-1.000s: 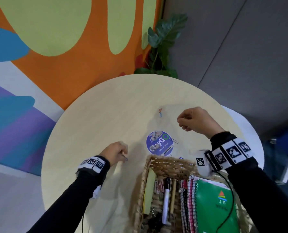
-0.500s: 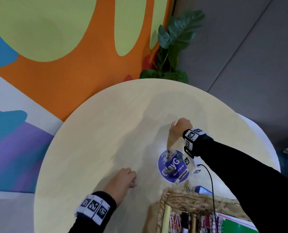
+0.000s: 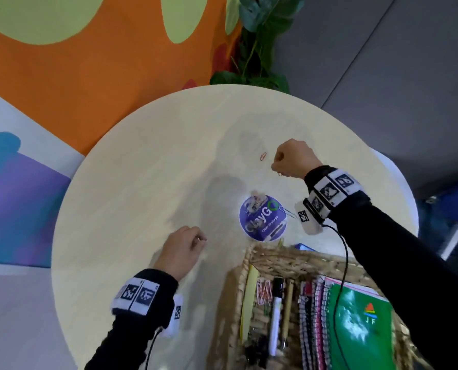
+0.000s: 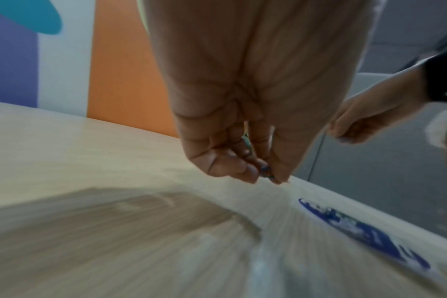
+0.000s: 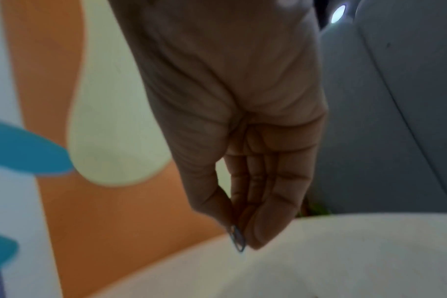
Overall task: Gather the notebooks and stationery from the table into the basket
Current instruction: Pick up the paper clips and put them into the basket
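On the round pale table [image 3: 147,166] lies a red paper clip [image 3: 263,156], just left of my right hand [image 3: 277,166]. That hand is curled, and thumb and fingers pinch a blue paper clip [image 5: 237,241] above the tabletop. My left hand [image 3: 199,240] hovers left of the wicker basket [image 3: 275,259] and pinches small blue-green clips [image 4: 265,174] between thumb and fingertips. Another metal clip [image 3: 287,211] lies at the right edge of a round blue sticker [image 3: 263,218]. The basket holds a green notebook [image 3: 361,324], several spiral notebooks, pens and pink clips.
A small blue object [image 3: 301,247] pokes out behind the basket's far rim. A potted plant [image 3: 259,36] stands beyond the table's far edge, against the orange mural wall. A cable runs from my right wrist across the basket.
My right hand reached down to the two clips on the table and has come up and back with the blue one; the red one stays. My left hand has barely moved.
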A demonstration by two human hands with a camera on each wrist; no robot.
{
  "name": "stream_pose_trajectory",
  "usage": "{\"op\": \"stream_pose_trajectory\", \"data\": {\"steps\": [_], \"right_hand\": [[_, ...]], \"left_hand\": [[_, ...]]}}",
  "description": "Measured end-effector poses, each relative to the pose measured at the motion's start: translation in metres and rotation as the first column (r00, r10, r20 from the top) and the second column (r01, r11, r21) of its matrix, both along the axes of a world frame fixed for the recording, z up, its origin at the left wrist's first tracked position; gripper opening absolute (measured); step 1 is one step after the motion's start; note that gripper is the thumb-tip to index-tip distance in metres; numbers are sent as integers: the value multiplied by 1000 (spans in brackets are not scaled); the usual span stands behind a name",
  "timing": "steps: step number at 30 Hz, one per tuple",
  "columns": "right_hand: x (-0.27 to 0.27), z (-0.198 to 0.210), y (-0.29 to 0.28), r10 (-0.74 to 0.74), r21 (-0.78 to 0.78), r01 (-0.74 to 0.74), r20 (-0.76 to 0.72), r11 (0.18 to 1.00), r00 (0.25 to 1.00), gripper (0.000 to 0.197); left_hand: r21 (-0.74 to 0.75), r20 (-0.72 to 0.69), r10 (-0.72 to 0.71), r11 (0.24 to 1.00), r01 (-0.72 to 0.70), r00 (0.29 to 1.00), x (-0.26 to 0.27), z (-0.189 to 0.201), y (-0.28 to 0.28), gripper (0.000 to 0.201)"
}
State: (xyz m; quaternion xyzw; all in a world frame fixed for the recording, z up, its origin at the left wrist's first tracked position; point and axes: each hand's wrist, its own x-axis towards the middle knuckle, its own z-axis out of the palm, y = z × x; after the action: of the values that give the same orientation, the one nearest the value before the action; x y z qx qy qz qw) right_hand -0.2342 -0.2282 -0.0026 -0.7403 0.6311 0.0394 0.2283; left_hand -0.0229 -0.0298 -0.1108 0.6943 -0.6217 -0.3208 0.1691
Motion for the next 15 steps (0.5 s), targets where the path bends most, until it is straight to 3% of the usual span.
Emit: {"op": "stream_pose_trajectory", "data": {"steps": [4,6,11,15], "right_hand": [[-23,52,88,36,26,-44,257,999,966,13],[-31,54,130,69,82,-97,293,992,954,17],[-31,0,195,196,248,-222,123,943,973,13],[-27,-46,207,183,259,-177,1,949,983,16]], "left_hand": [[-20,-14,81,996,-81,997,-9,25,12,7],[-50,-23,109,993,-110,994,-16,41,16,6],[-176,-132,160,967,-182,978,-36,90,26,6],[-166,-195,117,975,-150,974,-56,129,44,14]]}}
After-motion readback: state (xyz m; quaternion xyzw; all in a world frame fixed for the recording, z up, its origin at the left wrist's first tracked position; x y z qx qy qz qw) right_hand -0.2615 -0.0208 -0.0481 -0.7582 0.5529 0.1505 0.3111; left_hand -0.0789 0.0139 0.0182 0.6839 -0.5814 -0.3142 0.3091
